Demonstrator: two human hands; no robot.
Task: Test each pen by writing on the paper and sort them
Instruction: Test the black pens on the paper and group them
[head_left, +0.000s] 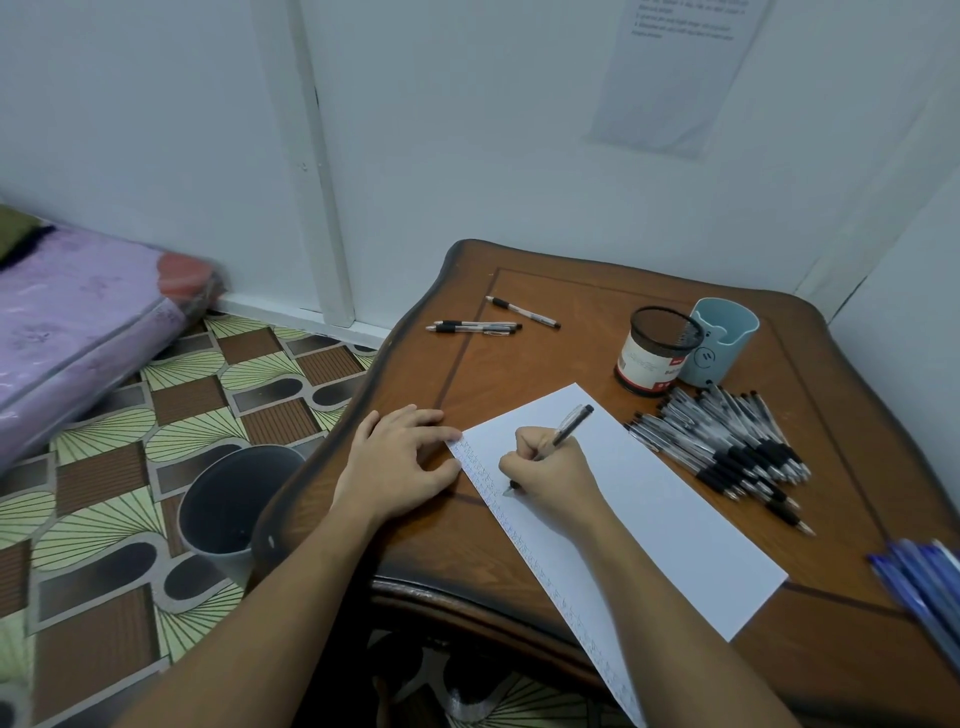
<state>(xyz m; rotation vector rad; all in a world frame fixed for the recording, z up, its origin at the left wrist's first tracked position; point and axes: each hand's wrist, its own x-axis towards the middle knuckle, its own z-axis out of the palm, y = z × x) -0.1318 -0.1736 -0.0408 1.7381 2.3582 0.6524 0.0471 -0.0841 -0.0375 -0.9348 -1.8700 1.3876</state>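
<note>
Slippage of the paper (649, 519) looks the likeliest trouble. Its near end hangs past the bench (571, 312) edge and the left hand (400, 457) steadies only the far corner. A firm stroke could swing the sheet and spoil the row of test marks along its left edge.

Mix-up is the second risk. The pile (727, 447), probably the untested pens, lies just beside the paper's right edge. A tested pen set back there would be lost among look-alikes, and a sweep of the wrist could scatter them. Three pens (478, 326) lie apart at the bench's far left, seemingly sorted already. The mesh cup (655, 351) and blue cup (722, 343) stand side by side behind the pile; which group belongs where cannot be told. Blue pens (919, 582) lie at the bench's right edge.

The right hand (550, 475) rests on the paper, its fingers curled and pinching the pen (569, 431) low on the barrel. The tip is down on the sheet near the marks and the top end tilts up and away to the right. The left hand lies palm down on the bench, fingers (415, 418) spread, with thumb and forefinger tips at the paper's corner, apparently touching it.
</note>
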